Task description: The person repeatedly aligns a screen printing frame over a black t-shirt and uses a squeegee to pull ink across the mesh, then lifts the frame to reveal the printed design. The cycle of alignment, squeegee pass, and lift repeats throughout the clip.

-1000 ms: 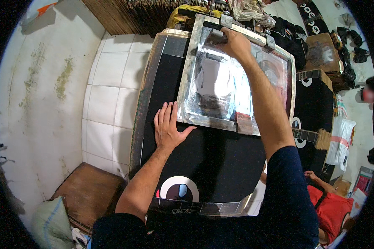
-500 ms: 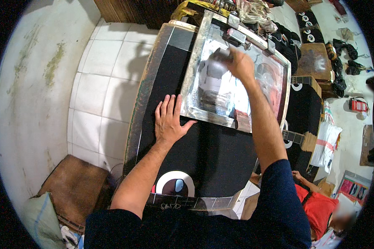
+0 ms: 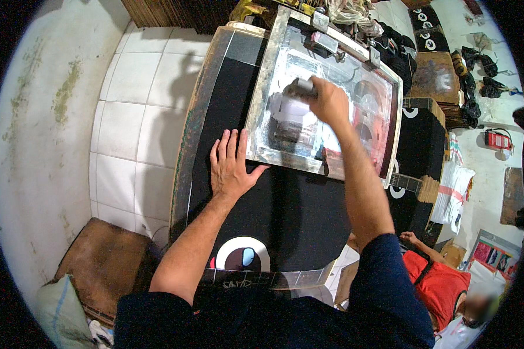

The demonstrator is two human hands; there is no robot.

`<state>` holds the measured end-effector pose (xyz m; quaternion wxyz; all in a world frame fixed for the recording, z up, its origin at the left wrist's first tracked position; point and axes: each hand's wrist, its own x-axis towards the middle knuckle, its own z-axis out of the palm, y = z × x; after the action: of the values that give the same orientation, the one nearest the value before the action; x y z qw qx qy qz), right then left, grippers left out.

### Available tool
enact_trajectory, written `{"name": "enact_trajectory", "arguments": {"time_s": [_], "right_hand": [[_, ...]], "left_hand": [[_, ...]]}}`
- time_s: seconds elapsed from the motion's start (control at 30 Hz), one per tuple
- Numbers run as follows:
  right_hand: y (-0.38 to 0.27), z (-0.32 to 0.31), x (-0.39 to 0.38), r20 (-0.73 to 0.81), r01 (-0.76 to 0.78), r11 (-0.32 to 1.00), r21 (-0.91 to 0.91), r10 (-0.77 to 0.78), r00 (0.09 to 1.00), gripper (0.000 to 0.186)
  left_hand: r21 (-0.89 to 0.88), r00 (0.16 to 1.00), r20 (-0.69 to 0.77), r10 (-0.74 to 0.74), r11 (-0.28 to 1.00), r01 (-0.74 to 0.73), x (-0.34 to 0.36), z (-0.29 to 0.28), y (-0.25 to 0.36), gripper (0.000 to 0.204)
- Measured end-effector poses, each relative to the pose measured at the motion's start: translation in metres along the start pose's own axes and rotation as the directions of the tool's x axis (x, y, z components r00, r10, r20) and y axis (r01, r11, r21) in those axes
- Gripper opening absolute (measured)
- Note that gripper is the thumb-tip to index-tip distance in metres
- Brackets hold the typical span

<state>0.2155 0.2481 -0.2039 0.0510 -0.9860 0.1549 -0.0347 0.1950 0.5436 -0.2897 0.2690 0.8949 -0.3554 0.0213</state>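
A metal-rimmed printing screen (image 3: 285,162) lies over black fabric (image 3: 297,215) on a long table. My right hand (image 3: 330,106) is closed around a dark squeegee (image 3: 301,88), which rests on the mesh in the screen's upper left half. White ink is smeared across the mesh around it, and red shows along the screen's right side. Beside the screen's near left corner, my left hand (image 3: 232,166) lies flat on the fabric with its fingers spread, thumb close to the rim. A printed cartoon eye (image 3: 243,254) shows on the fabric close to me.
Metal clamps (image 3: 324,43) sit along the screen's far edge. Black printed pieces (image 3: 416,145) lie on a second table to the right. A person in red (image 3: 436,285) is at the lower right. Brown boards (image 3: 102,262) are stacked at the lower left, beside a sack (image 3: 57,311).
My right hand has drawn the squeegee over the mesh toward me. My left hand keeps its place on the fabric. The whole view has shifted slightly.
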Motion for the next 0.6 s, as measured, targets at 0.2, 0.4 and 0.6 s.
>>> {"name": "enact_trajectory", "arguments": {"time_s": [0.2, 0.4, 0.6], "right_hand": [[0.031, 0.019, 0.074, -0.278, 0.000, 0.999, -0.041, -0.012, 0.960, 0.032], [-0.019, 0.018, -0.032, -0.151, -0.059, 0.994, -0.096, 0.044, 0.988, 0.028], [-0.030, 0.009, -0.062, -0.158, 0.026, 0.999, -0.046, -0.033, 0.987, 0.025]], "left_hand": [[0.001, 1.000, 0.020, -0.013, 1.000, 0.013, -0.001, 0.004, -0.002, 0.103], [-0.032, 1.000, 0.018, 0.004, 0.999, -0.004, 0.001, 0.002, 0.000, 0.108], [-0.258, 0.997, -0.013, -0.077, 0.964, 0.071, 0.010, 0.012, 0.004, 0.116]]}}
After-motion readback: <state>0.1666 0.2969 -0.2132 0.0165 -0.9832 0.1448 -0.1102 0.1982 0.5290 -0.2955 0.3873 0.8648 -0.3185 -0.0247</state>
